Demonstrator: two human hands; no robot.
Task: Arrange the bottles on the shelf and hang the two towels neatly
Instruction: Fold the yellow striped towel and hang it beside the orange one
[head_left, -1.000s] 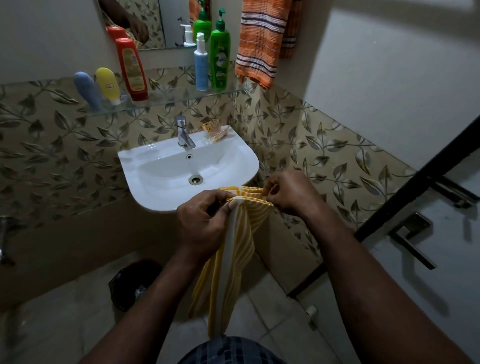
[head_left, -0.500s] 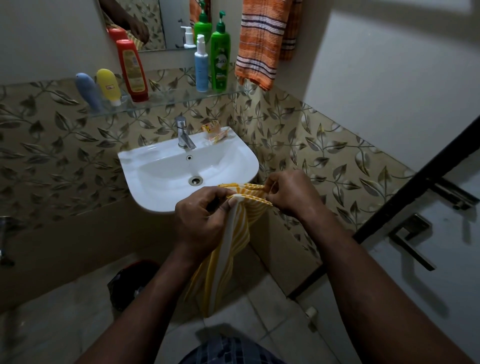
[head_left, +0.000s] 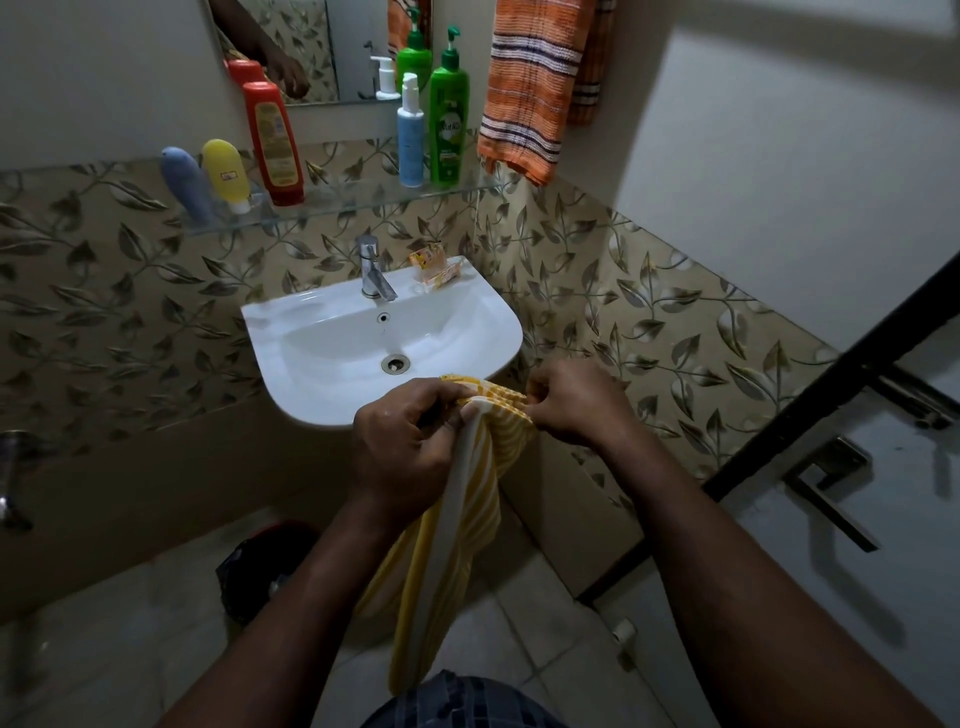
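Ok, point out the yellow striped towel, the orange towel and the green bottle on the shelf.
yellow striped towel (head_left: 478, 483): head view, hanging folds
orange towel (head_left: 524, 88): head view, striped middle
green bottle (head_left: 449, 130): head view, front label

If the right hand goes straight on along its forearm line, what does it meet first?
Likely the sink, at its front rim just beyond the yellow towel the right hand pinches, though depth is unclear.

Left hand (head_left: 400, 457) near centre, right hand (head_left: 576, 405) just toward 3 o'clock of it; both bare. Forearms bare all way to frame edge, running off at 7 and 5 o'clock. At 6 o'clock, strip of checked garment (head_left: 462, 701): dark blue-grey squares, thin lighter grid lines. Mirror (head_left: 332, 52) at 11 o'clock reflects bare forearm.
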